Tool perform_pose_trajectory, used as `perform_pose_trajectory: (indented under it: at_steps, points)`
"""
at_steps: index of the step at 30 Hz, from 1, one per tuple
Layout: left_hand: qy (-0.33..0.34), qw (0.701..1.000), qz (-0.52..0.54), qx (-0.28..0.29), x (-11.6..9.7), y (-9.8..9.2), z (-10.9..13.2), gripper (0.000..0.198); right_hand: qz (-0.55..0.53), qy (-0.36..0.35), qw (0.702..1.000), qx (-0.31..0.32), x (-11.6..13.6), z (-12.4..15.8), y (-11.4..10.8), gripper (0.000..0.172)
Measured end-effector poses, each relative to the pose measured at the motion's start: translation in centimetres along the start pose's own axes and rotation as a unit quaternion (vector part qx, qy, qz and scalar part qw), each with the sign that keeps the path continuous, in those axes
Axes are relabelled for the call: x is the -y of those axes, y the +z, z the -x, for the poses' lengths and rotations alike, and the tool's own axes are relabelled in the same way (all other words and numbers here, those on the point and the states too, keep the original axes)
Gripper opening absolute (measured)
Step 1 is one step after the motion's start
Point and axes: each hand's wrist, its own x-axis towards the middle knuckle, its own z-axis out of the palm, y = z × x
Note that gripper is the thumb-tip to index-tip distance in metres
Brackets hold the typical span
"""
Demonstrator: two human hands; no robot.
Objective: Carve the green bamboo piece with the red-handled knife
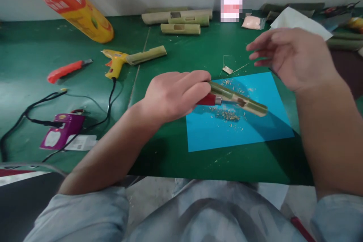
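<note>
My left hand (pixel 178 92) is closed round a bamboo tube (pixel 252 106) and a red-handled tool (pixel 207 100) together. The tool has a metal collar and a thin shank along the tube; its tip is hard to make out near a dark notch in the bamboo. Beneath them lies a blue sheet (pixel 204 136) strewn with wood shavings (pixel 228 115). My right hand (pixel 295 56) is raised to the right of the sheet, fingers stretched and apart, with nothing in it. Behind it is a white paper (pixel 300 22).
Several notched bamboo pieces (pixel 181 29) lie by the wall. On the left are a yellow glue gun (pixel 115 62) against bamboo, a red utility knife (pixel 66 71), a purple box (pixel 64 130) with black cables, and a tilted drink bottle (pixel 85 15). A small pink bag (pixel 252 22) lies at the back.
</note>
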Motion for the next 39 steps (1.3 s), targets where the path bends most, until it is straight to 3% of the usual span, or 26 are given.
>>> perform_pose_trajectory:
  at_steps: [3, 8, 13, 19, 23, 29, 32, 39]
  points:
    - [0.122, 0.986, -0.109, -0.028, 0.3, 0.0, 0.0, 0.015, 0.073, 0.051, 0.993, 0.078, -0.9, 0.8, 1.9, 0.020]
    - [0.203, 0.968, -0.140, -0.050, -0.3, -0.7, -0.2, 0.019, 0.134, 0.058, 0.978, 0.147, -1.2, 2.2, 4.4, 0.023]
    - [0.136, 0.988, -0.059, 0.038, -1.2, -1.7, -0.5, 0.029, 0.115, 0.032, 0.969, 0.218, 0.0, 3.3, 5.4, 0.023]
    - [0.145, 0.989, -0.003, -0.007, -1.7, -2.6, -0.4, 0.022, 0.100, -0.027, 0.956, 0.275, 0.3, 4.3, 5.9, 0.032]
    - [0.129, 0.987, -0.039, -0.087, -1.7, -2.9, 0.7, 0.004, 0.074, -0.094, 0.964, 0.238, -0.1, 4.2, 5.8, 0.033]
    - [0.082, 0.977, -0.118, -0.158, -0.8, -1.5, 0.5, 0.025, 0.047, -0.169, 0.977, 0.119, -0.4, 3.8, 5.5, 0.025]
    - [0.049, 0.983, -0.129, -0.120, -0.2, -0.7, 0.2, 0.032, 0.078, -0.192, 0.976, 0.063, -0.4, 4.0, 5.5, 0.024]
    - [-0.033, 0.997, -0.046, 0.052, -0.4, -0.5, 0.2, 0.041, 0.085, -0.222, 0.971, 0.006, -0.6, 3.6, 5.4, 0.030]
